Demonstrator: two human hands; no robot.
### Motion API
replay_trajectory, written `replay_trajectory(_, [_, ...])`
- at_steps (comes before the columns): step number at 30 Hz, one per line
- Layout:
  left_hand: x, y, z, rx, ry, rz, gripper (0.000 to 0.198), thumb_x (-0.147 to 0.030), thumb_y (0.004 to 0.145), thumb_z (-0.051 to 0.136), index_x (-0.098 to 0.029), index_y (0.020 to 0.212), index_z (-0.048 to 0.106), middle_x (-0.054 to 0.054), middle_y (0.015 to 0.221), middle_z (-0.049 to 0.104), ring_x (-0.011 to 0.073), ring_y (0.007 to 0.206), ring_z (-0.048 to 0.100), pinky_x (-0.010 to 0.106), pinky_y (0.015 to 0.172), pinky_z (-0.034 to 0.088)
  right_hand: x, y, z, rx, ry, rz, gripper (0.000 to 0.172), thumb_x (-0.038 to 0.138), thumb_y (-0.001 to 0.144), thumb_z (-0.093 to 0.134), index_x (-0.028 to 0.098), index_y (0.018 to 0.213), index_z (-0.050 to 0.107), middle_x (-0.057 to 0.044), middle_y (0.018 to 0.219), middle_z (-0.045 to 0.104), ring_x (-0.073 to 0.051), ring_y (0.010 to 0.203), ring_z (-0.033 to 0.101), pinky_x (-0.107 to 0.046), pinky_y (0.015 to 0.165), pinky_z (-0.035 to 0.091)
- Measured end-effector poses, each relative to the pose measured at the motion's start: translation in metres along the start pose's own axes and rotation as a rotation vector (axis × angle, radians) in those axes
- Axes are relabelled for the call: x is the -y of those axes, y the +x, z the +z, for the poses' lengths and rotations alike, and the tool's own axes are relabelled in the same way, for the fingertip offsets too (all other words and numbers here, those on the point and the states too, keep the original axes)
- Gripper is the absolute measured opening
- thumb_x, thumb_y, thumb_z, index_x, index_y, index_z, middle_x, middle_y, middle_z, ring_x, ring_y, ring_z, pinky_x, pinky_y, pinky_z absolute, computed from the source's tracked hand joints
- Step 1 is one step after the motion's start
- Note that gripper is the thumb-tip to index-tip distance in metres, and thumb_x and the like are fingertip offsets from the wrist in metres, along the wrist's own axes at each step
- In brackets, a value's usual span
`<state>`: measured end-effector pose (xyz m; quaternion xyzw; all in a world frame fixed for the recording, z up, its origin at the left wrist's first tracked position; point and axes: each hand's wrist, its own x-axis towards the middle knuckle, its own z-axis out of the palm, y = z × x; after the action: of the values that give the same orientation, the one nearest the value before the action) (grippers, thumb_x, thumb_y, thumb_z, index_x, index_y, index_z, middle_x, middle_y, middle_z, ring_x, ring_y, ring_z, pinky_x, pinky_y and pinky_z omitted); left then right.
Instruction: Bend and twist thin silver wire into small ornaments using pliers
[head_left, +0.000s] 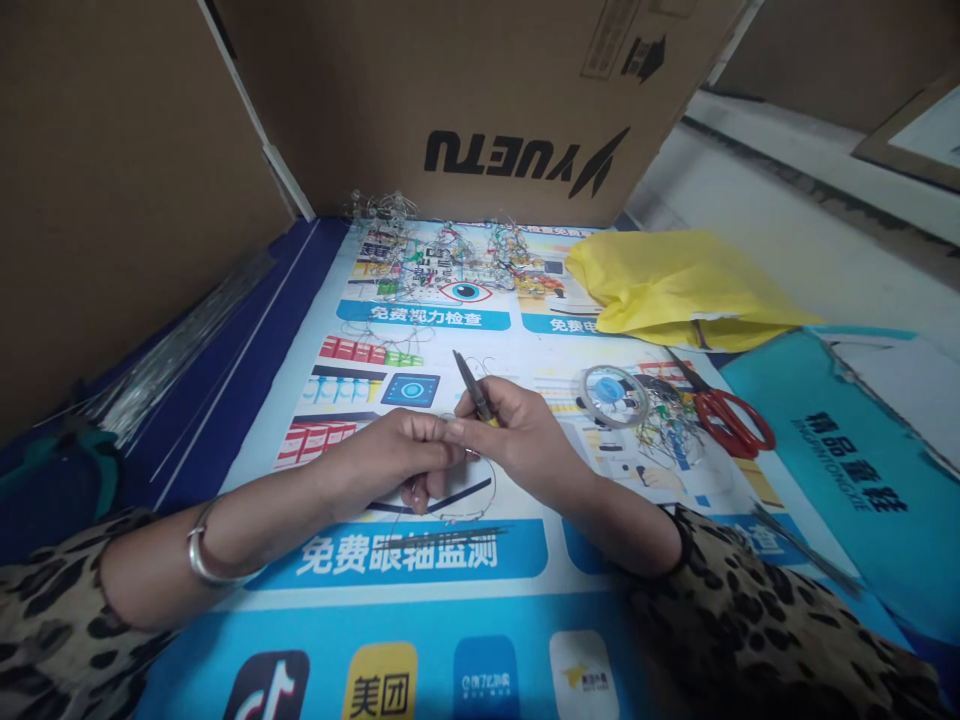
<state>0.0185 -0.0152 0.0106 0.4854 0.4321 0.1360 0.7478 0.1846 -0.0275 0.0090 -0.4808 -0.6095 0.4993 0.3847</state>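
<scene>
My right hand (525, 435) is closed around small needle-nose pliers (472, 382), whose dark jaws point up and away; a bit of yellow handle shows. Fingers of my left hand (416, 455) are pinched together against my right fingertips, on a thin wire (491, 492) that curves in a loop below both hands. Small reddish specks sit along this loop. What exactly lies between the fingertips is hidden. Just under the hands, several dark straight wires (442, 540) lie on the printed sheet (405, 595).
Tangled wire pieces with beads (450, 250) lie at the back, before a cardboard box (450, 80). To the right are a tape roll (613, 396), red-handled scissors (731, 420), a yellow bag (675, 285) and a teal box panel (825, 470). Bundled wires (180, 345) and green-handled pliers (71, 465) lie left.
</scene>
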Motion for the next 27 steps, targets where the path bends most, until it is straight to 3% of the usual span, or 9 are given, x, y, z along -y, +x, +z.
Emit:
replay_trajectory(5, [-0.001,-0.001,0.001,-0.021,0.023,0.020,0.022,-0.028,0.070,0.058,-0.013,0.084,0.064,-0.005,0.042,0.052,0.0058,0.034,0.041,0.017,0.037,0.032,0.000,0.000,-0.004,0.022,-0.043,-0.021,0.015,0.031,0.074,0.062,0.018,0.076,0.055,0.004,0.068,0.052,-0.010,0.063,0.047,-0.022,0.057,0.038])
replay_trajectory(9, [0.002,-0.003,-0.002,-0.072,0.130,0.086,0.019,-0.030,0.075,0.055,-0.014,0.080,0.061,-0.006,0.044,0.051,0.0054,0.036,0.041,0.017,0.039,0.034,-0.001,-0.003,-0.014,0.036,-0.172,-0.033,0.011,0.028,0.075,0.061,0.018,0.076,0.056,0.004,0.067,0.053,-0.009,0.064,0.046,-0.021,0.057,0.036])
replay_trajectory(14, [0.003,-0.005,-0.004,-0.093,0.233,0.064,0.017,-0.031,0.076,0.052,-0.015,0.072,0.056,-0.006,0.045,0.051,0.0059,0.036,0.043,0.017,0.040,0.035,-0.002,-0.008,-0.017,0.046,-0.263,-0.013,0.009,0.025,0.073,0.061,0.017,0.075,0.055,0.004,0.068,0.053,-0.009,0.064,0.048,-0.021,0.058,0.037])
replay_trajectory(27, [0.001,-0.007,0.001,-0.094,0.148,0.072,0.020,-0.033,0.073,0.056,-0.016,0.063,0.052,-0.007,0.041,0.049,0.0053,0.034,0.040,0.016,0.037,0.033,0.002,-0.009,-0.013,0.111,-0.263,0.047,0.005,0.020,0.073,0.057,0.018,0.077,0.057,0.004,0.068,0.053,-0.009,0.064,0.047,-0.020,0.058,0.036])
